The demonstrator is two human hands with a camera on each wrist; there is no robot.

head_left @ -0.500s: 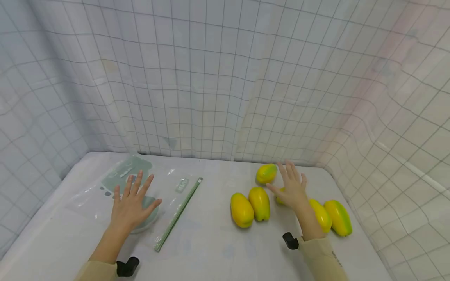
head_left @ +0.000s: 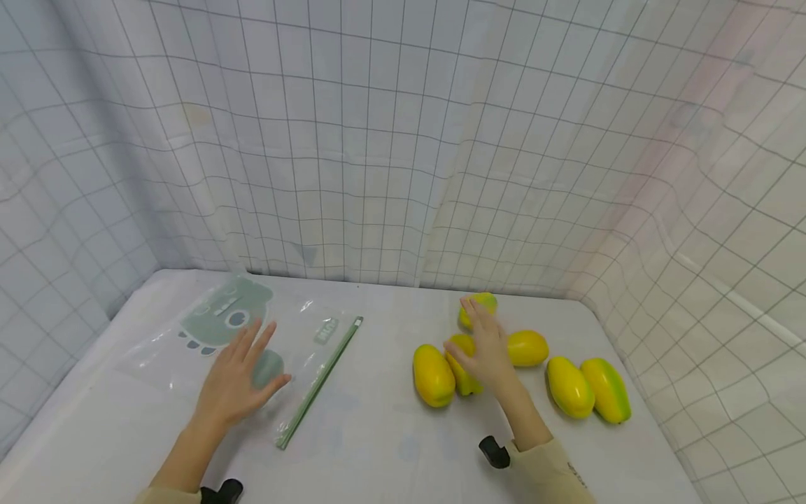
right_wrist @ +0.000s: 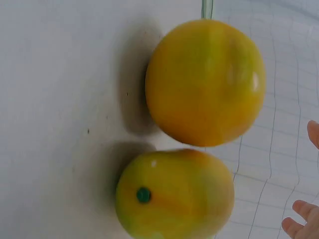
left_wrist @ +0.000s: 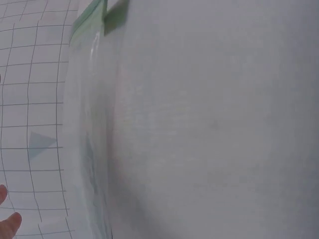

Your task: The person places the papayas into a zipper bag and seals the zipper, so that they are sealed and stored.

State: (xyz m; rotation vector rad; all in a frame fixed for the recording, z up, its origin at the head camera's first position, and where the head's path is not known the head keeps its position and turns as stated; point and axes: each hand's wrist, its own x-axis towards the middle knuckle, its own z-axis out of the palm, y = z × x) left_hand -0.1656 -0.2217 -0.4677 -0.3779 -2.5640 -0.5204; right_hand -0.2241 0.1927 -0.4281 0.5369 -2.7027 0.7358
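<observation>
Bag point(head_left: 292, 353): clear plastic, green-printed, lying beneath your left hand point(head_left: 229, 383), its green strip point(head_left: 320, 383) slanting along the right side.
Fruits point(head_left: 527, 348): six, glossy yellow tinged green, lying around and beneath your right hand point(head_left: 491, 355).

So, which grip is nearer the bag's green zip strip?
Left. The left grip, an open hand, is just left of the green zip strip, over the clear bag; the right grip is well to its right, over the yellow fruits.
</observation>
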